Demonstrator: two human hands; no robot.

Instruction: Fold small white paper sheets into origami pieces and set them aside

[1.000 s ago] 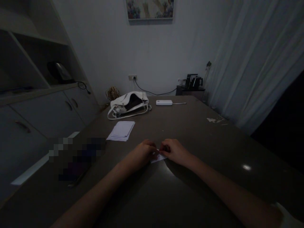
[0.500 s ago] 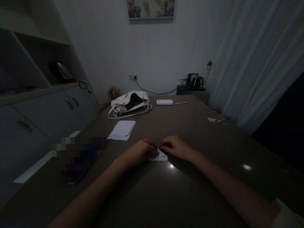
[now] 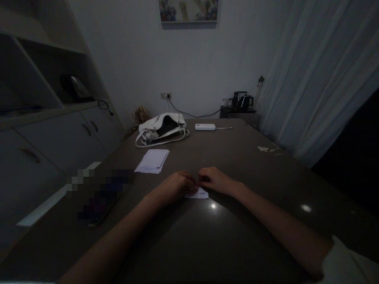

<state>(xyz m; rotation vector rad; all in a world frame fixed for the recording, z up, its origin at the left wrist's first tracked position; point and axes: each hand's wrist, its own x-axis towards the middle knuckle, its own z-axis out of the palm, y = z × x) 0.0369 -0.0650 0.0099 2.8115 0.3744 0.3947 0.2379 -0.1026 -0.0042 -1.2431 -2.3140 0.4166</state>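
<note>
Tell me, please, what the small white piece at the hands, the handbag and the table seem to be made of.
Small white piece: probably matt paper; thin, straight-edged.
Handbag: perhaps real or imitation leather, fairly smooth; its sides slump softly.
Table: polished, maybe stone or laminate; bright light spots reflect in it.

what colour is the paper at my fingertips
The paper is white; the head view shows it, in dim light.
</note>
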